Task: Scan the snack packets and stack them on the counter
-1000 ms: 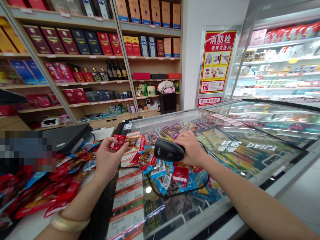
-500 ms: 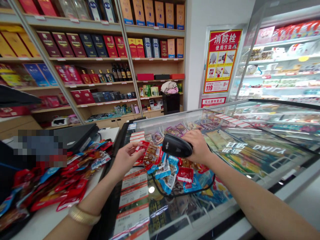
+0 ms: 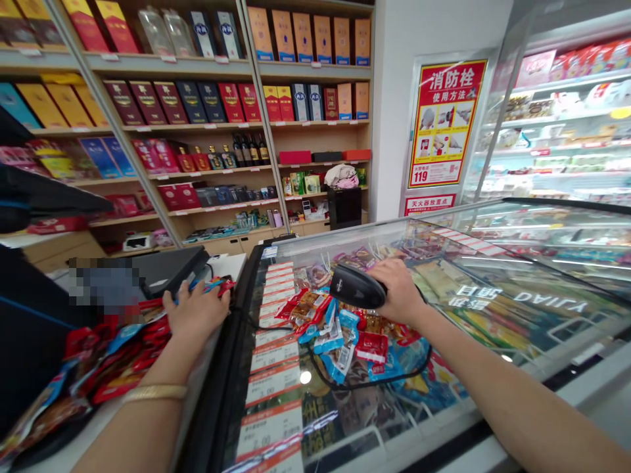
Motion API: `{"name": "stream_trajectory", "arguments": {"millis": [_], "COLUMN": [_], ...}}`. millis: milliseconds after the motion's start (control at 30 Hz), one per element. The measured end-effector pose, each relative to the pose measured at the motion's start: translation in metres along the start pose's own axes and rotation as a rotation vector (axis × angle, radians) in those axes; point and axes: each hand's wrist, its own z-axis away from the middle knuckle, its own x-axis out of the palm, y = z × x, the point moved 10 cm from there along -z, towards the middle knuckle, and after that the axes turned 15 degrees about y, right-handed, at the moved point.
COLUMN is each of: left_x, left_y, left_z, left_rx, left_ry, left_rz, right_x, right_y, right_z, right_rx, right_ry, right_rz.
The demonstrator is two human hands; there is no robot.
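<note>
My right hand (image 3: 401,289) is wrapped round a black handheld barcode scanner (image 3: 357,287), its head pointing left. Below the scanner, small red and blue snack packets (image 3: 340,338) lie heaped on the glass top of a chest freezer (image 3: 355,420). The scanner's black cable (image 3: 359,384) loops around that heap. On the left, my left hand (image 3: 200,312) reaches over a larger pile of similar snack packets (image 3: 125,358) on the white counter (image 3: 116,437). Its fingers are spread over the packets, and the fingertips are partly hidden. A gold bracelet (image 3: 155,392) circles the left wrist.
Price labels (image 3: 271,381) run along the freezer's left side. A flat black device (image 3: 177,269) stands behind the packet pile. Shelves of boxed bottles (image 3: 192,102) line the back wall. A lit display fridge (image 3: 566,125) stands at the right, beside a red poster (image 3: 446,125).
My left hand has let go of a red packet on the freezer heap and moved left to the counter pile. My right hand still holds the scanner in about the same place. The view has shifted slightly.
</note>
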Motion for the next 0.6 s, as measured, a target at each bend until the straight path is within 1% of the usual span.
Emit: {"name": "stream_trajectory", "arguments": {"millis": [33, 67, 167, 200, 233, 333, 500, 600], "left_x": [0.006, 0.009, 0.005, 0.003, 0.002, 0.001, -0.013, -0.004], "left_y": [-0.005, -0.007, -0.008, -0.009, -0.011, -0.015, -0.012, -0.012], "left_z": [-0.001, -0.002, -0.003, -0.003, -0.002, -0.003, -0.005, -0.007], "left_rx": [-0.013, -0.015, 0.023, 0.031, 0.029, -0.009, -0.001, -0.032], "left_ry": [0.005, 0.042, 0.261, 0.32, 0.353, 0.339, 0.35, 0.283], "left_rz": [0.014, 0.048, 0.241, 0.307, 0.358, 0.412, 0.406, 0.394], "right_x": [0.0, -0.001, -0.002, -0.003, -0.003, -0.002, -0.004, -0.004], "right_y": [-0.001, -0.002, -0.004, -0.005, -0.004, -0.004, -0.009, -0.011], "right_z": [0.0, 0.0, -0.001, -0.001, -0.001, 0.0, -0.001, -0.001], "right_rx": [-0.005, -0.01, -0.029, -0.03, -0.028, -0.026, -0.067, -0.076], "right_ry": [0.001, 0.003, 0.012, 0.016, 0.018, 0.02, 0.056, 0.056], "right_rz": [-0.001, -0.004, -0.013, -0.012, -0.01, -0.005, -0.023, -0.032]}}
